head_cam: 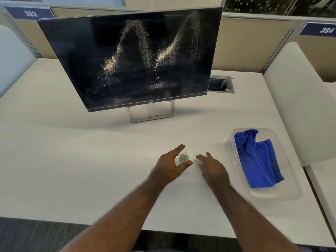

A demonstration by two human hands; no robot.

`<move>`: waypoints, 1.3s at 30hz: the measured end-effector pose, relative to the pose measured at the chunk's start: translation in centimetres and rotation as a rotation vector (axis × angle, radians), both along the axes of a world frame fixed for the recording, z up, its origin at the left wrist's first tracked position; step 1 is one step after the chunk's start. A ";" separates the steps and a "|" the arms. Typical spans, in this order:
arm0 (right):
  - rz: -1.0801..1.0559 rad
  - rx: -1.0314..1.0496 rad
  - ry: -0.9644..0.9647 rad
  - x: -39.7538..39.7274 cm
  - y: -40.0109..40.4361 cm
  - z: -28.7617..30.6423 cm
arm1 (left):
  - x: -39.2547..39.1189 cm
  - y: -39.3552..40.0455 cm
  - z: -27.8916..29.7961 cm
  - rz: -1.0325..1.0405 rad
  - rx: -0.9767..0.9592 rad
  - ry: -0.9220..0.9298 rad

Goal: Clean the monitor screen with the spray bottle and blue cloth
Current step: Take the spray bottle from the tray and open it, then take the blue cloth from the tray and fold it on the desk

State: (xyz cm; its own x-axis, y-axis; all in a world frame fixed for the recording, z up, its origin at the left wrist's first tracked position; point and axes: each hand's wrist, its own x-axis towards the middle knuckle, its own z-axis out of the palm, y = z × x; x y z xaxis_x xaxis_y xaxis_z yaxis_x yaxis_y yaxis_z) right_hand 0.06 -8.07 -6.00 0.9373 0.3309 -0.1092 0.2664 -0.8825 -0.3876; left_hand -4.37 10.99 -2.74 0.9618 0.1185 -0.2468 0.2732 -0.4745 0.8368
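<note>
A dark monitor screen point(127, 57) stands tilted on the white desk, with pale streaks and droplets of spray across its middle and right. A small clear spray bottle point(184, 157) stands upright on the desk near me. My left hand point(170, 165) is open around the bottle, thumb and forefinger on either side of it, and I cannot tell whether they touch it. My right hand point(212, 167) hovers open just right of the bottle, palm down. The blue cloth point(258, 160) lies crumpled in a clear plastic tray point(291, 190) at the right.
The monitor's silver stand point(151, 118) sits behind the bottle. A cable hatch point(221, 84) is set into the white desk point(72, 160) behind the monitor's right edge. Partition walls with number plates 383 point(31, 13) and 384 point(326, 30) enclose the desk. The desk's front edge is close to me.
</note>
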 end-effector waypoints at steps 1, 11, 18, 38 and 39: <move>0.012 -0.017 -0.004 0.0 0.0 -0.3 | 0.0 0.1 0.1 0.003 0.007 -0.009; 0.084 -0.160 -0.020 0.4 -0.1 0.5 | 0.3 0.5 1.9 0.041 0.127 -0.167; -0.058 -0.181 -0.353 3.3 -2.0 6.2 | 2.6 -1.8 4.5 -0.048 0.535 -0.348; -0.202 -0.569 0.203 5.3 -12.3 3.6 | 4.4 -15.4 2.8 -0.759 0.761 -0.103; -0.208 -0.565 0.236 5.6 -12.3 3.4 | 4.4 -15.4 2.7 -0.760 0.764 -0.101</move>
State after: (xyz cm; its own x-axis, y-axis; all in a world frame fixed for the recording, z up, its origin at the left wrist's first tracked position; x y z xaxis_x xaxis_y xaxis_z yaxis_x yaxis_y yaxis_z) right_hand 5.62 -20.41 -2.56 0.9051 -0.0236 -0.4244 0.0323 -0.9917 0.1241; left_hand 0.06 -4.41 0.01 0.8604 -0.4284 -0.2760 -0.3662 -0.8964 0.2498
